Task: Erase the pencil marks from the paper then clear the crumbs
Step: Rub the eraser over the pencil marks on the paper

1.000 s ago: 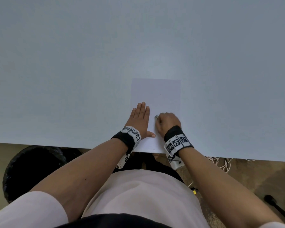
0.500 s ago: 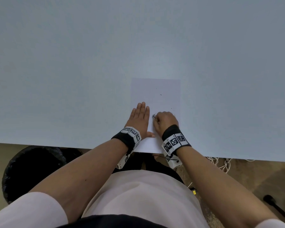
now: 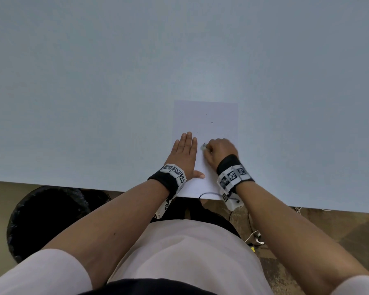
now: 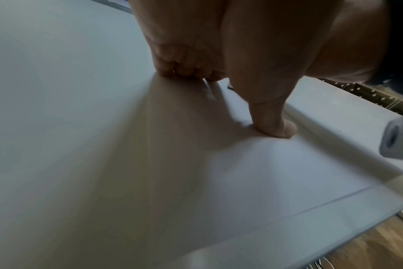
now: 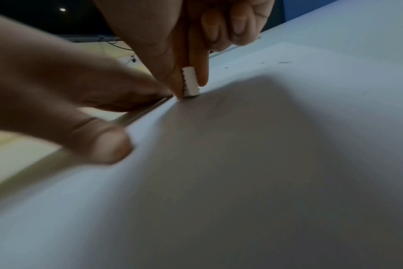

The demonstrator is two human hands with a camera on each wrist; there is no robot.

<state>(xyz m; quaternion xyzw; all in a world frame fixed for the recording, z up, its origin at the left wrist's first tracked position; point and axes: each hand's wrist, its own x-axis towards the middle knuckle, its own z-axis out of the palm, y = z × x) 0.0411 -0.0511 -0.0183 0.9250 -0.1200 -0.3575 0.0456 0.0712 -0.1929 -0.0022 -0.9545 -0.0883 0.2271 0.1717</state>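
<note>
A white sheet of paper (image 3: pixel 207 116) lies on the pale table (image 3: pixel 94 81), reaching its near edge. My left hand (image 3: pixel 184 154) lies flat with straight fingers on the sheet's left side, thumb (image 4: pixel 276 125) pressed on the paper. My right hand (image 3: pixel 218 153) pinches a small white eraser (image 5: pixel 191 81) between thumb and forefinger, its lower end touching the paper next to the left hand's fingertips. A few dark crumbs (image 3: pixel 212 122) dot the upper part of the sheet. Any pencil marks under the hands are hidden.
A black bin (image 3: pixel 47 220) stands on the floor below the table's near left edge. Cables (image 3: pixel 254 235) lie on the floor at the right. The wide tabletop stretches away bare behind and beside the paper.
My right hand with the eraser has shifted slightly left and forward on the paper, closer to the left hand's fingers. The left hand has stayed put.
</note>
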